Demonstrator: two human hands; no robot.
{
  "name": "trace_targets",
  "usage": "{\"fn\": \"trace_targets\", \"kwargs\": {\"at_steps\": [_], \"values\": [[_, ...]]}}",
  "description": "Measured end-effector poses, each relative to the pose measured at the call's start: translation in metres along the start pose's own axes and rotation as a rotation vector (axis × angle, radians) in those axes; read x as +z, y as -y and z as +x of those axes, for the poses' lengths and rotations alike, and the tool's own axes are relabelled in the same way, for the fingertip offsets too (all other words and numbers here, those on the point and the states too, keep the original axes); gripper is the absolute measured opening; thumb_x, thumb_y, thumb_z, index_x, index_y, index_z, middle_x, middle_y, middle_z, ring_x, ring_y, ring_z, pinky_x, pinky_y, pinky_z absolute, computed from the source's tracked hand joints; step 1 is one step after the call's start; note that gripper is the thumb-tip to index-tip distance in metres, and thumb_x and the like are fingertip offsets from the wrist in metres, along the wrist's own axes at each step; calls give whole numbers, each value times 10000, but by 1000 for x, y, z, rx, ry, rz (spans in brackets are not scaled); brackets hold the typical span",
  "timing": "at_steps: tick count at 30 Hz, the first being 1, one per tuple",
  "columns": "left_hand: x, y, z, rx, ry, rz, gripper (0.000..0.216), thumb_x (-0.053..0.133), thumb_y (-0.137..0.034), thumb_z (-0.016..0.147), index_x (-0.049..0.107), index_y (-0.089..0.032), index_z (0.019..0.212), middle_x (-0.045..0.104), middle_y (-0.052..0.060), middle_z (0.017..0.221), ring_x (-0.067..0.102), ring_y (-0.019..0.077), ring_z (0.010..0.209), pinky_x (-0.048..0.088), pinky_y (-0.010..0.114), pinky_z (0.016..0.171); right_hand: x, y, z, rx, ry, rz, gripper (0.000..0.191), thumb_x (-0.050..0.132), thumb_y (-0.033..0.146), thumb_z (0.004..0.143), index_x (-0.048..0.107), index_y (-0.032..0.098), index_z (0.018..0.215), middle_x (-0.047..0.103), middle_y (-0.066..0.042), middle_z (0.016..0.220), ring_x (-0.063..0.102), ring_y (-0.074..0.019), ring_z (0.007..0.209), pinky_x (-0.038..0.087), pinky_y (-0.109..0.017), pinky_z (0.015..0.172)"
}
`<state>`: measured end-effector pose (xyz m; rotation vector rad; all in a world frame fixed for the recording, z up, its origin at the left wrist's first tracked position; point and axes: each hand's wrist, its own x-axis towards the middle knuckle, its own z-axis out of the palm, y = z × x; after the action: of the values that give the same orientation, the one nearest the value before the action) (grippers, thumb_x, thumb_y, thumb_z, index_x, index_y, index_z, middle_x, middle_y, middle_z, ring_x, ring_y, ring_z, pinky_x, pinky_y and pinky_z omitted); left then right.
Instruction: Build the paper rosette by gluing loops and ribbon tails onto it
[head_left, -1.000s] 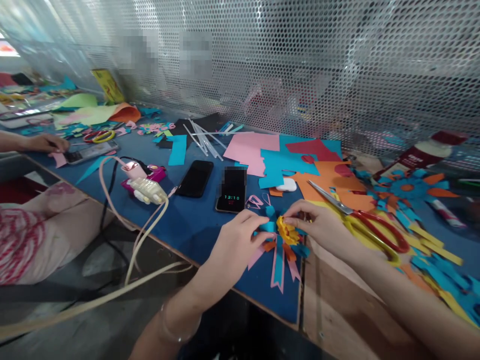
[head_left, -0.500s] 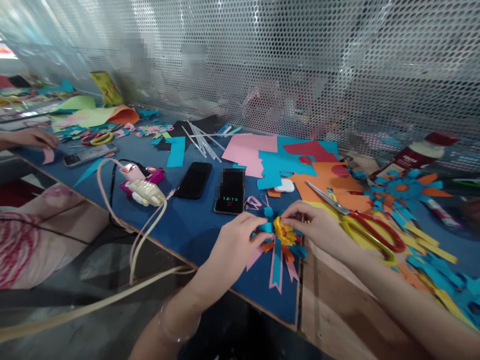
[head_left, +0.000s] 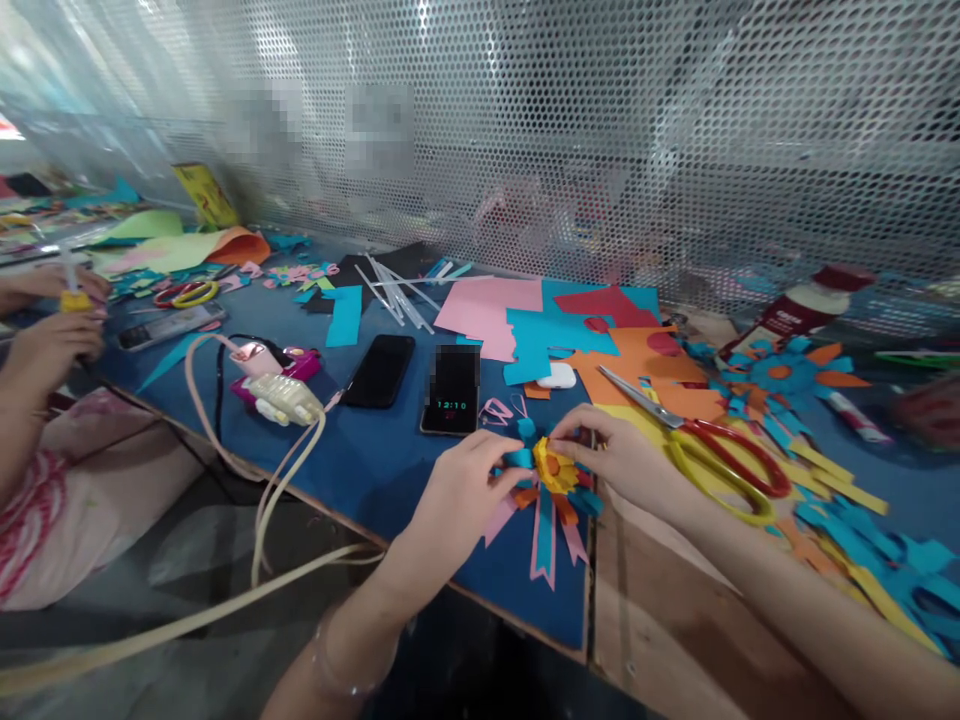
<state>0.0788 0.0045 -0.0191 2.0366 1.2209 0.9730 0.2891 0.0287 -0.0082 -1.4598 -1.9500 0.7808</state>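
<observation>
A paper flower (head_left: 556, 470) with a yellow centre, blue and orange petals, and pink and blue ribbon tails lies at the table's near edge. On its left side my left hand (head_left: 469, 490) pinches a blue paper petal (head_left: 517, 458) between thumb and fingers. My right hand (head_left: 619, 452) has its fingertips closed on the upper right edge of the yellow centre. Those fingers partly cover the petals behind. Just beyond the flower are small pink paper loops (head_left: 496, 411).
Right of my hands lie open scissors (head_left: 720, 450) on coloured paper sheets (head_left: 637, 360). A lit phone (head_left: 451, 390), a dark phone (head_left: 379, 370) and a power adapter with cords (head_left: 281, 395) sit to the left. A bottle (head_left: 799, 310) leans behind another blue flower (head_left: 784, 372). A co-worker's hands (head_left: 52, 345) are far left.
The view has shifted slightly. My hands keep their hold on the flower with little movement. At far left, a co-worker's second hand has come into view, with a yellow tool bearing a whitish stick.
</observation>
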Motion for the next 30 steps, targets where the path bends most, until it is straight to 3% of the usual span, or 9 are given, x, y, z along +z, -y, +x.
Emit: {"fn": "trace_targets", "kwargs": {"at_steps": [24, 30], "values": [[-2, 1, 5, 15, -18, 79, 199, 632, -169, 818, 653, -197, 1014, 690, 47, 1006, 655, 189, 868, 560, 303, 754, 4, 0, -1, -36, -6, 49, 75, 597, 283, 811, 634, 228, 775, 610, -23, 842, 555, -179, 799, 437, -343, 741], [-3, 4, 7, 16, -30, 31, 211, 618, -188, 824, 656, -209, 1030, 683, 47, 1025, 650, 187, 879, 565, 295, 738, 3, 2, -2, -10, -17, 35, 72, 610, 285, 803, 635, 224, 773, 609, -14, 808, 544, -163, 734, 428, -319, 682]]}}
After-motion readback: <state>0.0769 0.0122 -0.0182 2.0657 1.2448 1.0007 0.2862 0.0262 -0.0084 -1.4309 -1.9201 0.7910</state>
